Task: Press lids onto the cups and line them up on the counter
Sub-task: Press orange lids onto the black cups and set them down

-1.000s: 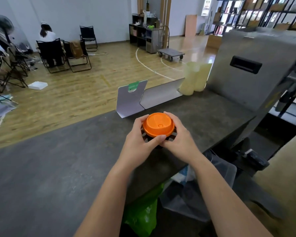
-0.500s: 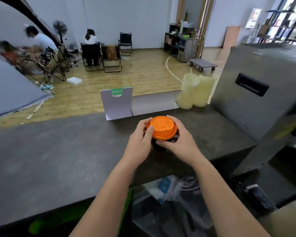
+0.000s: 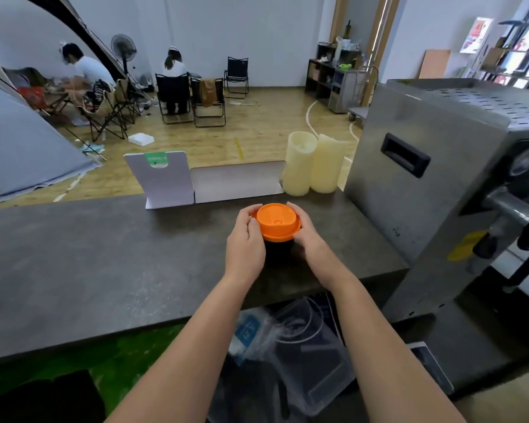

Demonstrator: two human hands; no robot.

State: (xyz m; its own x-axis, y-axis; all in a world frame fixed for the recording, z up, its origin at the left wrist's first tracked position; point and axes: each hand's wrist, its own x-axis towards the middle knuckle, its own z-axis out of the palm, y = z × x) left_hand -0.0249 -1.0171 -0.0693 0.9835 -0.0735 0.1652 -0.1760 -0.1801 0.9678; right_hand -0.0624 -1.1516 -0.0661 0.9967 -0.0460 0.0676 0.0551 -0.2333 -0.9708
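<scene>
No legible text anywhere. Green sticker [image 3: 155, 158] at top of the white upright card stand [image 3: 165, 181]: too small, nothing readable. Yellow label [image 3: 465, 244] low on the grey steel machine [image 3: 422, 190]: blurred, no words or nos. made out. Blue-and-white printed packet [image 3: 247, 330] under the counter edge: print smeared, unreadable. Bright poster [image 3: 475, 35] on far right wall: colours only, no lettering resolves. Orange round plastic lid [image 3: 277, 221]: moulded marks on top, no brand or letters legible.
</scene>
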